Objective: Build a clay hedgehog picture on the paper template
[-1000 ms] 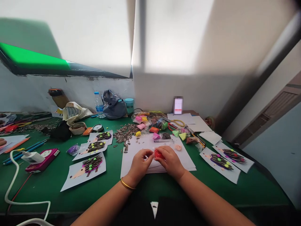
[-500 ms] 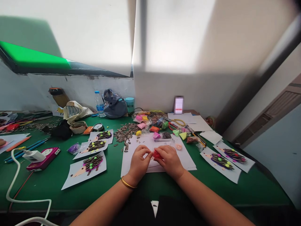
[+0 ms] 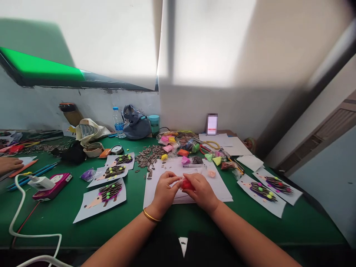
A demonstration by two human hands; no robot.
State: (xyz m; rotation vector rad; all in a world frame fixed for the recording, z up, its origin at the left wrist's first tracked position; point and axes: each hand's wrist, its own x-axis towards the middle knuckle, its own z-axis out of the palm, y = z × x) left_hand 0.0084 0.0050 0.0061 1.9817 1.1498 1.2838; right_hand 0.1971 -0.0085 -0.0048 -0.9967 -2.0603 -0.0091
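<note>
Between my two hands is a small clear bag of red modelling clay [image 3: 188, 184], held just above a stack of white paper [image 3: 158, 193]. My right hand [image 3: 201, 191] is closed around the clay. Thumb and fingertips of my left hand [image 3: 166, 189] pinch the clear edge of the bag. A gold bangle [image 3: 151, 216] circles my left wrist. Beyond my hands on the paper lie a pink clay packet [image 3: 185, 160], a peach lump of clay [image 3: 211, 173] and a yellow lump [image 3: 164, 157].
Sunflower seeds [image 3: 150, 157] are heaped behind the paper. Hedgehog pictures [image 3: 109, 196] lie left, and others [image 3: 263, 194] right. Scissors [image 3: 210, 144] rest among clay packets. At far left are another person's hand [image 3: 11, 165] and a magenta power bank [image 3: 54, 187] with a white cable.
Another person's hand has come in at the far left edge. More of the red clay and its clear bag shows between my hands, which have hardly moved.
</note>
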